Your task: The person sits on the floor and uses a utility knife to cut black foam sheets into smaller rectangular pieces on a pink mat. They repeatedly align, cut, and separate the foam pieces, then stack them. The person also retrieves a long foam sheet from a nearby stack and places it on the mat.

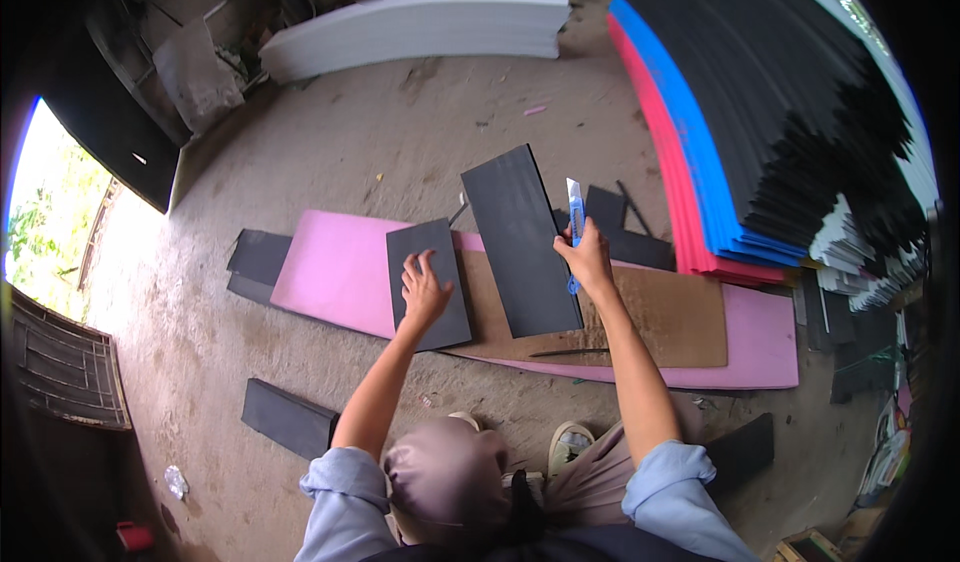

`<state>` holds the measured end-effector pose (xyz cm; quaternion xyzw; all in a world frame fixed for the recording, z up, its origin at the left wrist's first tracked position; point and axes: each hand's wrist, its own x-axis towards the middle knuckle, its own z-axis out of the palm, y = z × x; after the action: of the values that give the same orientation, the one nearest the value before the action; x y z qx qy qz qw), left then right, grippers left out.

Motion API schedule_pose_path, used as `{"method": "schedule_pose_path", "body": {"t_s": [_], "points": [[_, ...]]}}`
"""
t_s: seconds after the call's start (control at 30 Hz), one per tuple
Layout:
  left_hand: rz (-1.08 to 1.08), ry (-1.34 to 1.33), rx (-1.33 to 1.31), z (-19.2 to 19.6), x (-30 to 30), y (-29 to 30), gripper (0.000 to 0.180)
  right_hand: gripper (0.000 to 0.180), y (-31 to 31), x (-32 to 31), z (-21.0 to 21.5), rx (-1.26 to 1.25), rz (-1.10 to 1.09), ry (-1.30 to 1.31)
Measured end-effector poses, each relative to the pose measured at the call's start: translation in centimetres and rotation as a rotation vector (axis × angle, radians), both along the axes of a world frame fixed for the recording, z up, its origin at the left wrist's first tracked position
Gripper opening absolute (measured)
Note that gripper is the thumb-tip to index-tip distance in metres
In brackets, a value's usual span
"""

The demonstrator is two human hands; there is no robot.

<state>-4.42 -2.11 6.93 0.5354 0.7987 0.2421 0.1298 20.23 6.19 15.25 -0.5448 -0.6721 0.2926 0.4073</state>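
Biggest thing in view is the stack of foam sheets (790, 112) at about 2 o'clock, mostly black with blue and red layers at the bottom, piled high and fanned out along the edge. Up at 12 o'clock sits a lower stack of white foam boards (420, 27). All of it rests on a bare concrete floor (420, 132).

In the middle, a pink foam sheet (335, 272) lies flat on the floor and seems to work as a soft underlay, with a brown board (670, 317) on top of it, probably as a cutting base so the blade doesn't hit concrete. On that lie two black foam pieces: a long black foam strip (520, 242) angled toward 12 o'clock, and a shorter black foam panel (428, 282) just beside it at 9 o'clock from the strip.

The left hand (424, 287) lies flat on the shorter panel, fingers spread wide, looks like it's pinning the piece down so it can't slide. The right hand (587, 260) has its fingers wrapped around a blue utility knife (575, 214), blade end pointing to 12 o'clock, right along the strip's right edge.

More black offcuts (258, 257) lie at 9 o'clock off the pink sheet, another dark offcut (288, 419) at 7 o'clock.
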Motion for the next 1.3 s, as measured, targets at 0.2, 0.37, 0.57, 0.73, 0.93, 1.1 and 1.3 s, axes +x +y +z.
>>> {"method": "schedule_pose_path", "body": {"t_s": [0.2, 0.37, 0.57, 0.73, 0.93, 1.1, 1.3], "points": [[-0.360, -0.050, 0.770, 16.8, 0.7, 2.3, 0.059, 0.023, -3.9, 4.5, 5.0, 0.162, 0.139, 0.172], [-0.496, -0.155, 0.155, 18.8, 1.2, -0.4, 0.057, 0.023, -8.0, 4.0, 5.3, 0.163, 0.174, 0.201], [-0.459, 0.030, 0.554, 14.4, 4.1, -3.2, 0.032, 0.046, -8.4, 5.3, 4.1, -0.411, 0.126, 0.655], [-0.512, 0.141, 0.607, 15.2, 7.3, -3.7, 0.028, 0.036, -8.3, 6.3, 4.8, -0.482, 0.286, 1.047], [-0.537, 0.156, 0.445, 14.0, 7.5, -3.3, 0.030, 0.033, -8.7, 7.1, 4.1, -0.479, 0.262, 1.004], [-0.543, 0.251, 0.408, 15.3, 7.1, -1.7, 0.035, 0.015, -9.0, 7.1, 5.2, -0.345, 0.190, 0.755], [-0.580, 0.439, 0.536, 16.5, 8.8, -0.6, 0.048, 0.012, -9.1, 5.9, 5.1, -0.231, 0.163, 0.513]]}}
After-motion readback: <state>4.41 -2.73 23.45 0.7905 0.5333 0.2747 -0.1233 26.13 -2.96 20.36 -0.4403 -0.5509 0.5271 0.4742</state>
